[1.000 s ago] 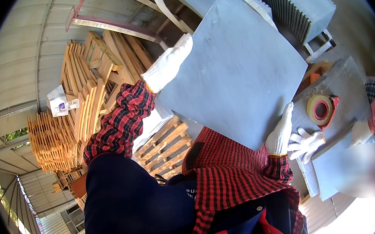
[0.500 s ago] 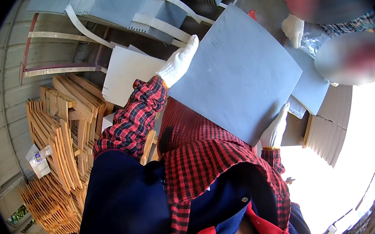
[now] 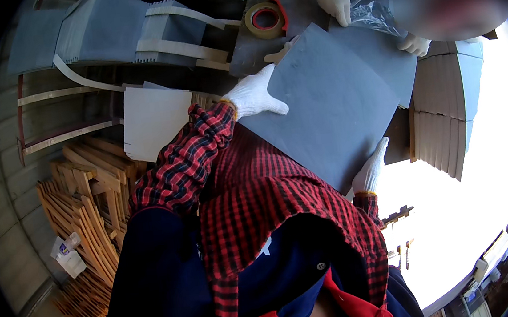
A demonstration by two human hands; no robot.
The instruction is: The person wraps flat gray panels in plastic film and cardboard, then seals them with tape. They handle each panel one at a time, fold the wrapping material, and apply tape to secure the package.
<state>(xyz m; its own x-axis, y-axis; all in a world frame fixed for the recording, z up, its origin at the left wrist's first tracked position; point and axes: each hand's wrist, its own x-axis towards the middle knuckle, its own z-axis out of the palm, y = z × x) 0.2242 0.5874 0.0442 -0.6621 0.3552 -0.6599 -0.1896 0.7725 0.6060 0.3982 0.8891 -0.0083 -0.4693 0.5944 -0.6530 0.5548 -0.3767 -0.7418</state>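
Observation:
A flat square grey panel [image 3: 328,101] lies tilted in front of my body, between my two hands. My left hand [image 3: 253,95], in a white knit glove, grips its left edge with the thumb over the top face. At the lower right edge, my right hand [image 3: 371,168], gloved alike, holds the panel with its fingers stretched along the side. Part of a second grey panel [image 3: 380,58] shows beyond the first. A co-worker's gloved hand [image 3: 335,2] touches clear plastic film [image 3: 371,15] above it, and the co-worker's other hand [image 3: 415,45] rests near its right edge.
A red tape dispenser [image 3: 275,7] lies on the dark tabletop [image 3: 244,51]. Strapped grey panel stacks [image 3: 105,27] stand at the far left, with white sheets [image 3: 154,122] nearer. Wooden slats [image 3: 83,207] pile up at left; another panel stack [image 3: 444,107] stands right.
The panel and my hands sit slightly lower in view. My left thumb now lies across the panel's face. The tape dispenser has come into view, and the co-worker's hands have shifted left.

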